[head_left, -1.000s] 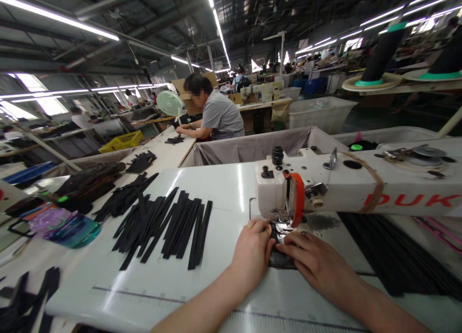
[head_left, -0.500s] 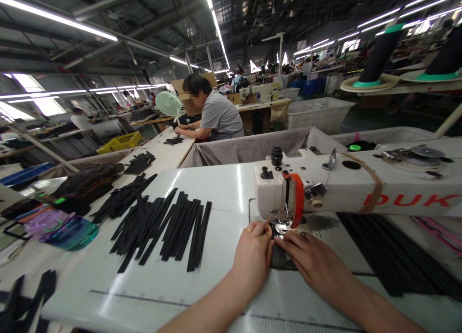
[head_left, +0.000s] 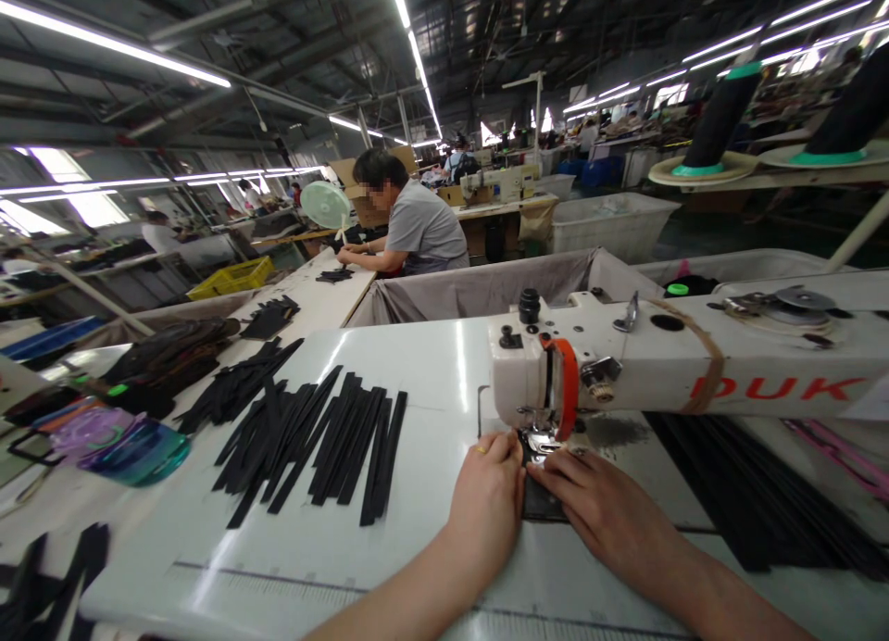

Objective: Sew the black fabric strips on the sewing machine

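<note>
The head of a white sewing machine (head_left: 520, 368) with an orange guard stands in front of me. My left hand (head_left: 490, 493) is just left of the presser foot (head_left: 540, 443), fingers pressed together and curled down; what they hold is hidden. From the right, my right hand (head_left: 601, 502) reaches to the foot, its fingers together and their tips near a small dark piece that is mostly hidden. Short black strips (head_left: 351, 437) lie in rows on the pale table (head_left: 431, 530) to the left. Long black strips (head_left: 757, 493) lie beneath the machine arm.
A teal and purple bottle (head_left: 135, 446) stands at the left. Beyond the table are a fabric-lined bin (head_left: 444, 294) and a seated person (head_left: 423, 224) at a bench with a pale green fan (head_left: 325, 204). Thread cones (head_left: 722, 122) stand at upper right.
The view has shifted slightly. Both hands stay beside the presser foot, with little visible movement.
</note>
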### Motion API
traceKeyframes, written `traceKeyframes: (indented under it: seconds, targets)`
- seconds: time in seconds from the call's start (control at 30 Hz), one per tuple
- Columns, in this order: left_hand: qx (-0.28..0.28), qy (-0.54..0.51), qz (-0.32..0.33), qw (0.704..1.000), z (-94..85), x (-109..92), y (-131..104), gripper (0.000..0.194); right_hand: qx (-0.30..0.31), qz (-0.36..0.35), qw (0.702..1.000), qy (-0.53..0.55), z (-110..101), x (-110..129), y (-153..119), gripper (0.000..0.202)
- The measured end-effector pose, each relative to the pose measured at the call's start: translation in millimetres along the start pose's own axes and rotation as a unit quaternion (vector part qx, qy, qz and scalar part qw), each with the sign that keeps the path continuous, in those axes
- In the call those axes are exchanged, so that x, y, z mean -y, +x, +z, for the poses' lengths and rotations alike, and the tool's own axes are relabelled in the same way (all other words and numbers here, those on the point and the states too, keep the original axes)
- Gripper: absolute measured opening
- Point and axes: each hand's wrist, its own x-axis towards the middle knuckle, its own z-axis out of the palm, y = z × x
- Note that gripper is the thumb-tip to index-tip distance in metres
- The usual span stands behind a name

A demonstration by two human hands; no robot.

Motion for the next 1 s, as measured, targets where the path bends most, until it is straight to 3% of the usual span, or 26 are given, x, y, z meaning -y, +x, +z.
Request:
traceKeyframes:
  seconds: [0.1, 0.23, 0.4, 0.47, 0.53, 0.67, 0.77, 0.83, 0.9, 1.0]
  targets:
    - [0.0, -0.02, -0.004, 1.0, -4.8, 6, 5, 0.023, -0.004, -0.006, 1.0, -0.018, 0, 1, -1, 0.039]
    - [-0.042, -0.017, -0.011, 0.999, -9.2, 38, 35, 0.02, -0.024, -0.002, 0.999, -0.044, 0, 2, -2, 0.041]
    - [0.05, 0.024, 0.113, 0.992, -21.1, 69, 78, 0.021, -0.046, -0.004, 0.998, -0.043, -1, 2, -3, 0.039]
    - [0.085, 0.033, 0.077, 0.993, -35.6, 70, 86, 0.021, -0.058, -0.004, 0.997, -0.042, 0, 2, -4, 0.039]
    - [0.117, 0.04, -0.007, 0.992, -53.9, 67, 88, 0.016, -0.062, 0.0, 0.997, -0.04, 0, 2, -4, 0.04]
    - [0.12, 0.035, -0.157, 0.98, -77.8, 57, 71, 0.009, -0.059, 0.001, 0.998, -0.021, -3, 3, -5, 0.039]
    - [0.174, -0.026, -0.21, 0.962, -68.5, 40, 43, 0.021, -0.026, -0.004, 0.999, 0.038, -9, 5, -4, 0.035]
    - [0.21, -0.148, -0.242, 0.936, -52.7, 26, 26, 0.024, 0.006, -0.009, 0.996, 0.09, -12, 7, -3, 0.032]
    - [0.176, -0.213, -0.233, 0.932, -36.6, 14, 12, 0.02, 0.032, -0.011, 0.991, 0.132, -15, 7, -3, 0.03]
    - [0.045, -0.131, -0.137, 0.981, -20.9, 7, 1, 0.018, 0.068, -0.006, 0.984, 0.166, -17, 5, -4, 0.028]
